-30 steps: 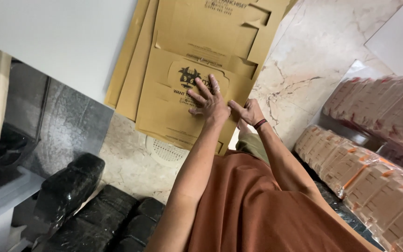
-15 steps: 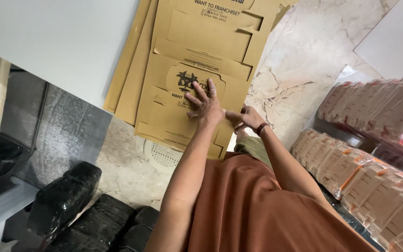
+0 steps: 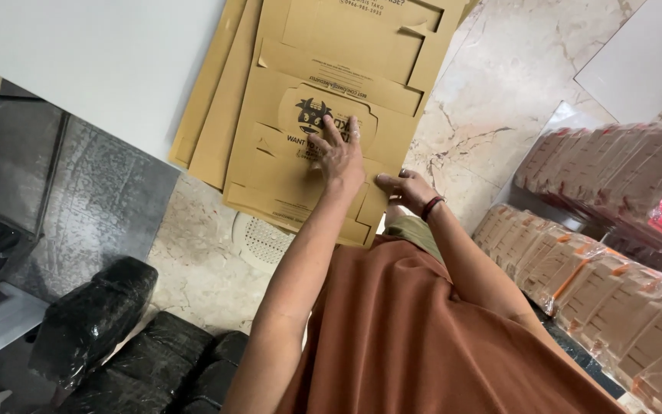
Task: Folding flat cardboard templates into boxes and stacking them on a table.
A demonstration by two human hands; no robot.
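While the left hand (image 3: pixel 340 157) lies open and flat on the top flattened cardboard box (image 3: pixel 308 138), right hand (image 3: pixel 406 189) pinching its near edge, wrapped box stacks (image 3: pixel 576 268) right of it.

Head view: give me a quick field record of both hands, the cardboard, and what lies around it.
left hand: flat, fingers spread, pressing on the top cardboard blank
right hand: at the blank's lower right edge, dark wristband
cardboard: flat brown die-cut sheets stacked on the marble floor
right side: wrapped bundles of brown cartons
lower left: black plastic-wrapped bundles
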